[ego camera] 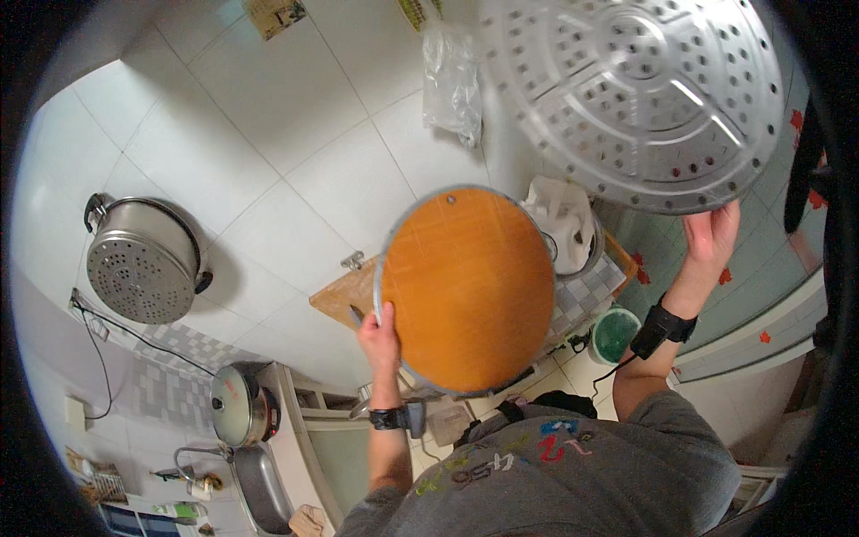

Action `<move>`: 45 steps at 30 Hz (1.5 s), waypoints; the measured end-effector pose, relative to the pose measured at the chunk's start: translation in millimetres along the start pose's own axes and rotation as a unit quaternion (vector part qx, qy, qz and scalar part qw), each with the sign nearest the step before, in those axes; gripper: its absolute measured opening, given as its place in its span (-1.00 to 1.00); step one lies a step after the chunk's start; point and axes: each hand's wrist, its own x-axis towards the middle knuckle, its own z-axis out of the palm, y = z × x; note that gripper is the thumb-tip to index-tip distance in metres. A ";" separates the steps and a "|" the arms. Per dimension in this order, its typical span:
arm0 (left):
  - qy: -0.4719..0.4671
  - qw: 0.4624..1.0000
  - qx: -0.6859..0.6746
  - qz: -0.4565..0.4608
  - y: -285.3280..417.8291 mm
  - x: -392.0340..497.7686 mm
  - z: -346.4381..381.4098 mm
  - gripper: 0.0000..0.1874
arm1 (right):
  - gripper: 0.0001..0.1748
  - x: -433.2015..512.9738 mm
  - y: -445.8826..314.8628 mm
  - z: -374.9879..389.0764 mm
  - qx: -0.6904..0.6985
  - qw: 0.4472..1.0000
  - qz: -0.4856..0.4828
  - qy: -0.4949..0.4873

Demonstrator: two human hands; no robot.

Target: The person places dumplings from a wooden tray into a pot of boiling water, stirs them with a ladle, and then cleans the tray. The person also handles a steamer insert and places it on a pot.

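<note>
My left hand [381,339] grips the left edge of a round orange-brown board [470,288] with a metal-coloured rim and a small hole near its top. At the upper right, my right hand [713,231] holds a large round perforated metal steamer plate [631,101] by its lower edge, raised and slightly blurred. The board and plate are apart. Partly behind the board are a wooden board's corner [342,295] and a white plastic bag [560,218] in a metal basin.
A metal steamer pot [144,258] hangs on the tiled wall at left. A lidded pot [235,406] stands near the sink [262,486] at lower left. A clear plastic bag [451,84] hangs above the board. A green bucket [614,335] is below my right forearm.
</note>
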 end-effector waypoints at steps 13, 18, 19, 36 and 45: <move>0.068 0.953 -0.243 0.167 157.7 58.6 -128.3 -0.81 | -0.33 -39.6 -38.4 -10.3 -0.045 0.972 -0.109 0.201; 0.048 0.938 -0.296 0.176 175.1 126.6 -102.8 -0.72 | -0.33 -27.7 -38.8 -33.7 -0.035 0.977 -0.089 0.188; 0.044 0.938 -0.284 0.194 180.3 138.3 -102.1 -0.70 | -0.33 -25.2 -39.0 -39.0 -0.031 0.977 -0.082 0.197; 0.007 0.919 -0.316 0.234 193.1 290.2 -57.2 -0.67 | -0.41 -27.5 -48.3 -80.8 -0.250 0.910 -0.094 0.319; 0.005 0.916 -0.327 0.232 187.6 305.2 -51.9 -0.71 | -0.41 -29.2 -35.7 -84.1 -0.186 0.970 -0.045 0.148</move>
